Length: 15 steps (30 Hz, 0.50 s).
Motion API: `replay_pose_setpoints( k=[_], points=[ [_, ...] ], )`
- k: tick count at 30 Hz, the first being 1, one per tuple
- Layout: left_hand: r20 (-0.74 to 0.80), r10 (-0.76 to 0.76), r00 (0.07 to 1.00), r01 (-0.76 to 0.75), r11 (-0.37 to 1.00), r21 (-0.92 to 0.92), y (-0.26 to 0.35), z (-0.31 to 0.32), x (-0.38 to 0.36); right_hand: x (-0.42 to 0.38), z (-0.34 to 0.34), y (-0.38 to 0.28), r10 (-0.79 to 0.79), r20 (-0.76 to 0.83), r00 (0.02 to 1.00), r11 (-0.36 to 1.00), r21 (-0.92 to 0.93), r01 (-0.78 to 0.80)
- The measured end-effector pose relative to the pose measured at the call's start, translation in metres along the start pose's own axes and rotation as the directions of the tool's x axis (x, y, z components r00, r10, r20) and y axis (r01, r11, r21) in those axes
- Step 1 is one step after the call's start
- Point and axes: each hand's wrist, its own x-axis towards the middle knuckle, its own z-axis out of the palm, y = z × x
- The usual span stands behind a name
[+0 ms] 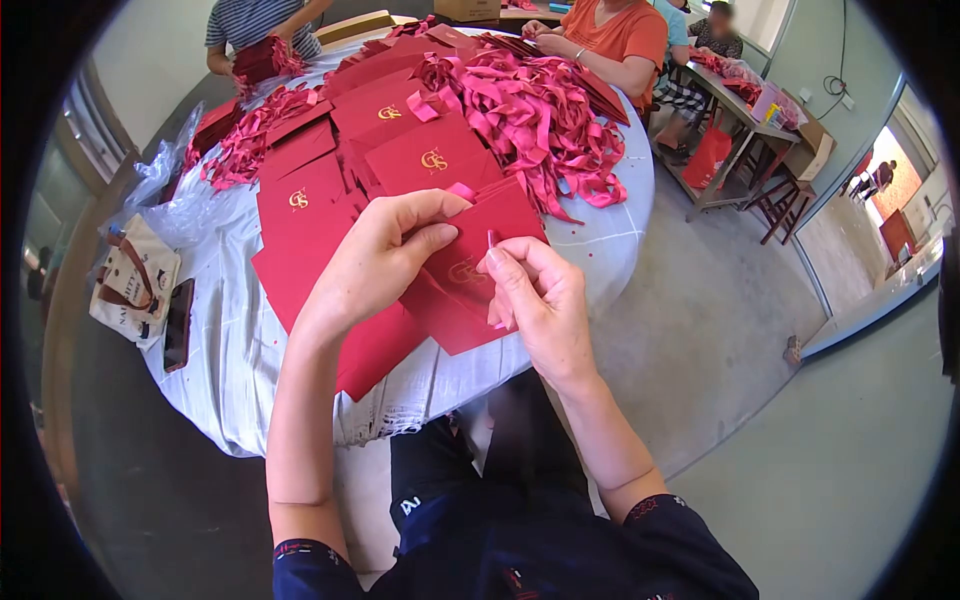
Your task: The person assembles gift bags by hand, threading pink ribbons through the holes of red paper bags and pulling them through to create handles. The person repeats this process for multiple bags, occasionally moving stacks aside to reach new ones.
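Red packets and pink ribbon on a round table

I am watching from far away, through the camera on the person's head. By the left edge of the round table (pixel 225 270) sits a white cloth bag (pixel 137 285) with brown handles. Clear plastic (pixel 165 170) is crumpled just behind it, and a dark phone (pixel 178 325) lies beside it. At the far left edge, a person in a striped shirt (pixel 232 22) holds some red packets too.

Next I see a big pile of flat red packets (pixel 290 235) with gold letters, reaching almost to the near edge. Over its near part is the left hand (pixel 385 250). Its thumb and first finger pinch the top of one red packet (pixel 510 212), held up between the two hands. The right hand (pixel 540 305) is at the packet's right side, thumb and first finger pressed around a thin pink strip (pixel 490 239).

Pink ribbons (pixel 560 115) lie heaped toward the right edge. Behind them, a person in an orange top (pixel 625 40) works at the far right edge.
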Motion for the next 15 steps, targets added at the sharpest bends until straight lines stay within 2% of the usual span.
replay_pose_setpoints(
  k=[5, 7, 15],
  points=[
    [0.006, 0.017, 1.000, -0.017, 0.999, -0.037, 0.0040, 0.0028, -0.0013, 0.0003, -0.0006, -0.0011, -0.023, -0.009, 1.000, 0.999, -0.037, 0.022],
    [-0.004, 0.002, 1.000, -0.002, 0.999, 0.041, 0.0040, 0.0028, -0.0011, -0.0006, -0.0013, -0.0012, -0.016, -0.025, 1.000, 0.999, -0.041, 0.015],
    [0.003, 0.033, 0.999, -0.033, 0.999, 0.028, 0.0015, 0.0026, 0.0005, -0.0008, -0.0004, 0.0001, -0.031, -0.072, 0.997, 0.999, -0.027, 0.029]
  ],
)
